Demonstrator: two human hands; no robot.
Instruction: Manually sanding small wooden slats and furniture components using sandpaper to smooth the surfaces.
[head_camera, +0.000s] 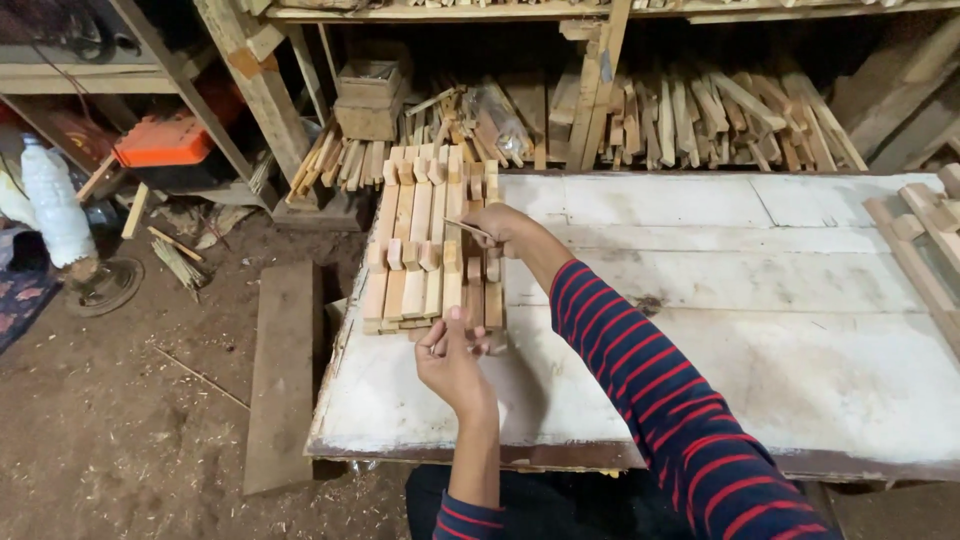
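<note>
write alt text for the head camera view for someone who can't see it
A person's left hand and right hand, in navy sleeves with red stripes, touch the two ends of a row of notched pale wooden sticks lying side by side on a worn white-painted wooden table. Behind, rough shelves hold heaps of wood offcuts.

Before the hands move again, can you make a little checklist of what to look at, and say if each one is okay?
1. Left hand on the near ends of the wooden pieces: ok, it touches them.
2. Right hand has something in its grip: ok, a thin stick is pinched in the fingertips.
3. Wooden pieces lie in a tidy row: ok, side by side, though the ends are uneven.
4. Pieces fully on the white tabletop: not ok, they sit at its left edge and far ends stick out.
5. Pieces glued or loose: cannot tell.
</note>
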